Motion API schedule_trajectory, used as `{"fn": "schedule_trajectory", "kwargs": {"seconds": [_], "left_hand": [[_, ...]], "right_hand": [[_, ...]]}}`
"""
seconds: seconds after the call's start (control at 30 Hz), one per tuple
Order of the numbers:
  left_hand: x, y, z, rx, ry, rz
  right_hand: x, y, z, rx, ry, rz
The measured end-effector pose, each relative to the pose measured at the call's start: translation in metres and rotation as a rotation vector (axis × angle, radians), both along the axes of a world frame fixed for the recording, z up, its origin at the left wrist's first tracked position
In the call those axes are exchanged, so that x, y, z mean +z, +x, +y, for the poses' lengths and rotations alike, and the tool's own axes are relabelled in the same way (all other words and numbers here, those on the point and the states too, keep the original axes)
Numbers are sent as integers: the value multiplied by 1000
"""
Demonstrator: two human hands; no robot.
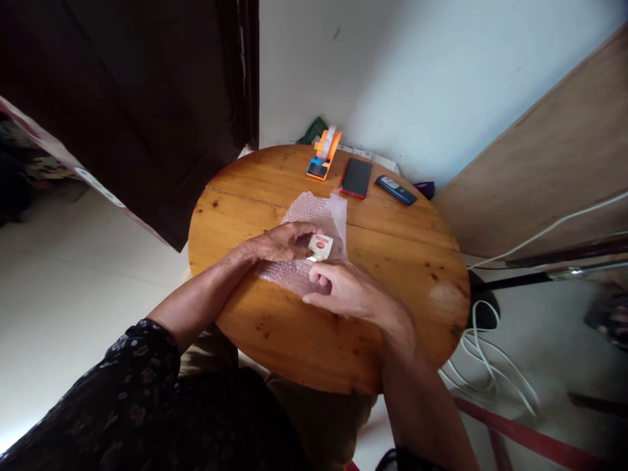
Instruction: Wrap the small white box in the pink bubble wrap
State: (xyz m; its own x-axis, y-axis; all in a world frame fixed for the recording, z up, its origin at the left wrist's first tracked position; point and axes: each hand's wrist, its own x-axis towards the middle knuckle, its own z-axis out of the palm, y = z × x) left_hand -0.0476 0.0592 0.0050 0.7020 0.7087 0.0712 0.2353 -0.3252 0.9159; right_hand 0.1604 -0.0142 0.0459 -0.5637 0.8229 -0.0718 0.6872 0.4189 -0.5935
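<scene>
Home, by looks | round wooden table | dark door | pale floor

The person's left hand covers the left side of a small white box with red print, its lettering too small to read. Both hands hide parts of the clear bubble-wrap sheet; whether the curled right hand touches the box cannot be told. Behind the far edge of the round brown wooden table, a dark green object is partly hidden. Well beyond the right edge, a dark blurred shape is cut off.
</scene>
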Motion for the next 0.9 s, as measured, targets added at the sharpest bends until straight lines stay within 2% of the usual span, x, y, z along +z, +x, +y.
{"fn": "schedule_trajectory", "kwargs": {"seconds": [0.17,0.33,0.47,0.67,0.9], "left_hand": [[-1,1,0,-1,-22,-23],[0,3,-1,30,-27,-17],[1,2,-2,37,-33,-23],[-7,5,-1,49,-49,-87],[-12,8,-1,60,-46,-139]], "right_hand": [[0,-10,-14,55,50,-266],[-8,-16,-32,110,226,-446],[-7,-24,-34,130,230,-546],[5,-22,-24,58,210,-465],[-9,-20,-26,52,241,-436]]}}
